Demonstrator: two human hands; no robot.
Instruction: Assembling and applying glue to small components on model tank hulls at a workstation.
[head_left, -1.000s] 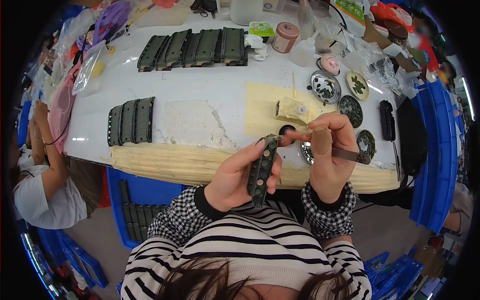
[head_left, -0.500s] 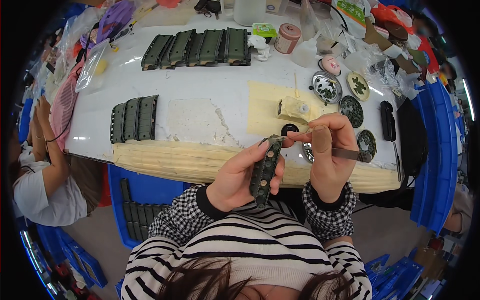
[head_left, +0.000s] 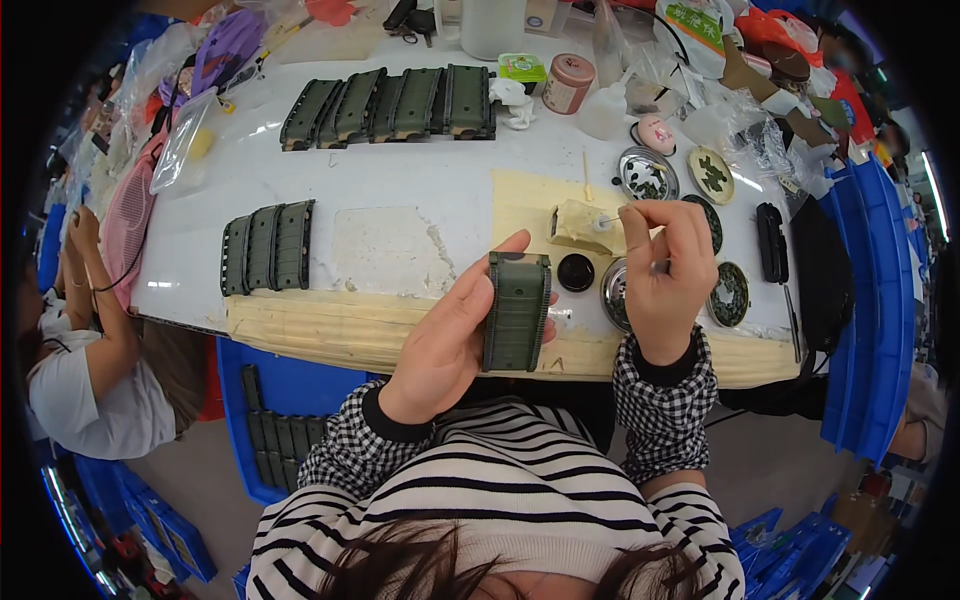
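At a white worktop (head_left: 390, 180), held a green case (head_left: 517, 312) near the padded edge (head_left: 320, 328) in the left grip (head_left: 440, 345); pinched a thin stick (head_left: 613, 220) in the right grip (head_left: 672, 270) at a wrapped container (head_left: 573, 224). Probably called for a still case, light touch.

The white bench (head_left: 400, 178) has a smooth, glossy top; the long cream covering along its front edge (head_left: 320, 328) is matt, wrinkled and paper-like. The curved dark-green ribbed panel (head_left: 517, 315) looks like matt plastic, the black-and-white checked sleeve (head_left: 665, 420) woven cloth, the tall blue bin (head_left: 868, 300) smooth plastic.
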